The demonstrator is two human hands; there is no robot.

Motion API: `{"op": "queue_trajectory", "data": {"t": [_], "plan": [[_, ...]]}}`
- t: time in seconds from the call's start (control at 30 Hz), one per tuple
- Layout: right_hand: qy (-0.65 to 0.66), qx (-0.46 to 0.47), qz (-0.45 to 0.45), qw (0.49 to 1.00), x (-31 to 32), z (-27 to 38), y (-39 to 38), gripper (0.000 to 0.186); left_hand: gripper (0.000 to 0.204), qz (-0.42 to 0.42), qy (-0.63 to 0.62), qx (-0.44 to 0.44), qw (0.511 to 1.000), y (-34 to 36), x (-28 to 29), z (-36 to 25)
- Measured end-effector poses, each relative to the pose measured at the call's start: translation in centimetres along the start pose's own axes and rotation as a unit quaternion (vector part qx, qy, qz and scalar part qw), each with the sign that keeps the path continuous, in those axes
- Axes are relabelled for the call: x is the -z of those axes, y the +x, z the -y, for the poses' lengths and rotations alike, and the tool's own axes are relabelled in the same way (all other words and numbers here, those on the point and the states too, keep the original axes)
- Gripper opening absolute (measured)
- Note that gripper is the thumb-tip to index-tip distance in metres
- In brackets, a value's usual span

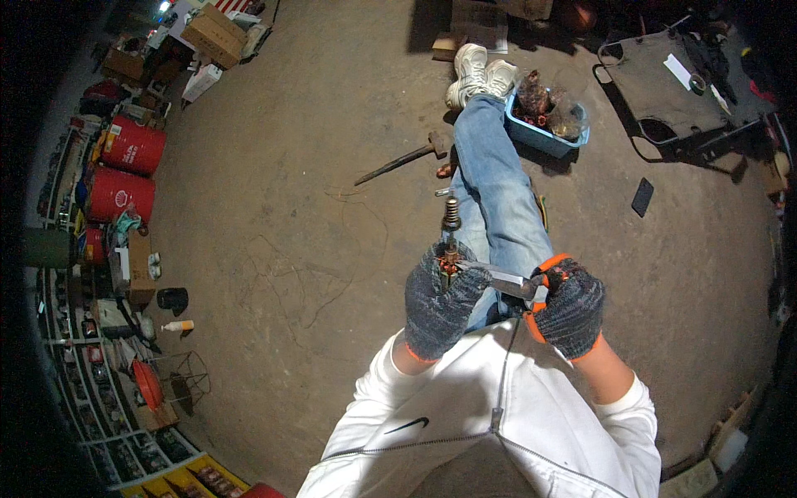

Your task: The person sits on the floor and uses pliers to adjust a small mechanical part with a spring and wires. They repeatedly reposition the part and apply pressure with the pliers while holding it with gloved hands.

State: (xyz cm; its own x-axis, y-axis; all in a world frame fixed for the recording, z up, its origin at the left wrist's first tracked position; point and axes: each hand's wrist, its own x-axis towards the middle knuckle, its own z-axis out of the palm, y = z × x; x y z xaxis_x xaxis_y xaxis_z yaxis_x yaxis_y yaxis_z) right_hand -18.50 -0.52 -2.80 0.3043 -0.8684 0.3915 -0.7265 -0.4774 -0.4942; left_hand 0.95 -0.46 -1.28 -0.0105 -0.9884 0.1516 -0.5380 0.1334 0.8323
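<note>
My left hand (pixel 436 300), in a dark knitted glove with orange trim, is closed around a small motor part (pixel 451 222). A spring sits on its upright shaft, and copper wire shows lower down by my fingers. My right hand (pixel 573 309), gloved alike, grips orange-handled shears (pixel 512 282). Their metal blades point left and reach the copper wire at my left hand. Whether the blades are apart cannot be made out. Both hands are over my lap, above my outstretched legs in blue jeans (pixel 498 199).
A hammer (pixel 407 159) lies left of my shins. Beyond it, a blue basin (pixel 544 139) of copper scrap stands beside my shoes. A black phone (pixel 642 197) rests on the floor at right, near a dark folding chair (pixel 672 87). Red drums (pixel 124 191) and shelves line the left side.
</note>
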Motion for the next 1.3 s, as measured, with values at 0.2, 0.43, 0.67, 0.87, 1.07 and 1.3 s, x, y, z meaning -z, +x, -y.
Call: {"op": "queue_trajectory", "data": {"t": [0.2, 0.43, 0.67, 0.87, 1.07, 1.3], "plan": [[0.073, -0.129, 0.060, 0.987, -0.4, 0.9, -0.2, 0.032, 0.059, 0.010, -0.087, -0.035, 0.996, 0.2, -1.1, 1.0], [0.048, -0.122, 0.094, 0.987, 0.4, 0.7, -0.2, 0.049, 0.064, -0.067, -0.266, 0.015, 0.962, 0.2, -1.1, 0.3], [0.002, -0.090, 0.073, 0.993, 0.6, 0.9, -0.2, 0.052, 0.061, -0.067, -0.236, -0.044, 0.968, 0.5, -0.8, 0.7], [0.004, 0.005, 0.015, 1.000, 0.5, 0.7, 0.1, 0.048, 0.054, -0.048, -0.219, -0.023, 0.974, 0.4, -0.5, 0.5], [-0.014, -0.043, -0.021, 0.999, 0.0, 0.7, 0.0, 0.031, 0.048, -0.017, -0.234, -0.012, 0.972, 0.5, -0.4, 0.8], [0.001, -0.037, 0.021, 0.999, -0.2, -0.3, -0.2, 0.052, 0.035, -0.004, -0.285, 0.070, 0.956, 0.2, 0.0, 0.9]]}}
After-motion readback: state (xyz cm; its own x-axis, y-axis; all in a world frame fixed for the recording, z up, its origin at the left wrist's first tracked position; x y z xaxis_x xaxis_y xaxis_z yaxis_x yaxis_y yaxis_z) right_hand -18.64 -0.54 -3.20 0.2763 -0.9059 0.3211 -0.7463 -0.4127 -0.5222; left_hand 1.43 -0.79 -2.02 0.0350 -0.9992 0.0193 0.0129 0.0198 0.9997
